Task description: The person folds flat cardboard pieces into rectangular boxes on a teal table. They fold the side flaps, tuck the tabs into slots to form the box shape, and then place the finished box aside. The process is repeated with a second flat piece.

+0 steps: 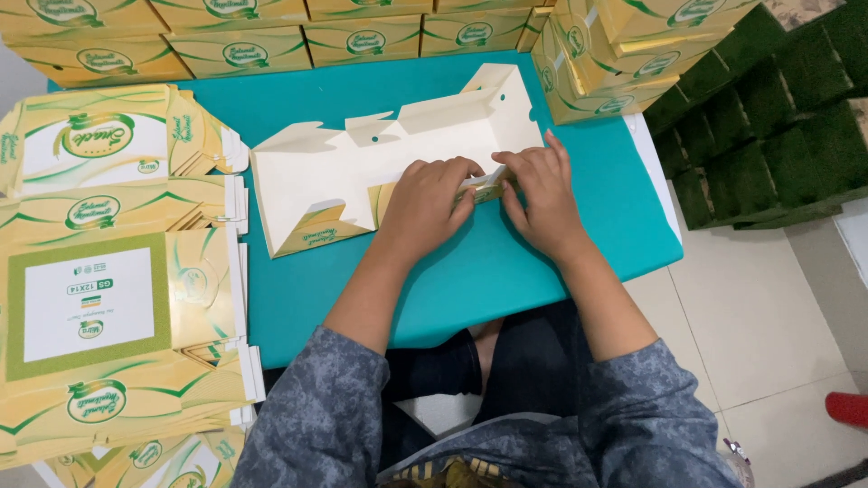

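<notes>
A flat, unfolded cardboard box blank [362, 163], white inside and yellow-green outside, lies on the teal table [470, 280]. My left hand [425, 203] presses on its near edge, fingers curled over a folded flap. My right hand [542, 190] grips the same flap from the right, thumb tucked under it. Both hands touch each other at the fold, and the flap's middle is hidden by my fingers.
Stacks of flat yellow box blanks [99, 271] fill the left side. Folded yellow boxes [253, 45] line the table's far edge and pile up at the far right [624, 54]. Dark green blocks [768, 117] stand on the tiled floor at right.
</notes>
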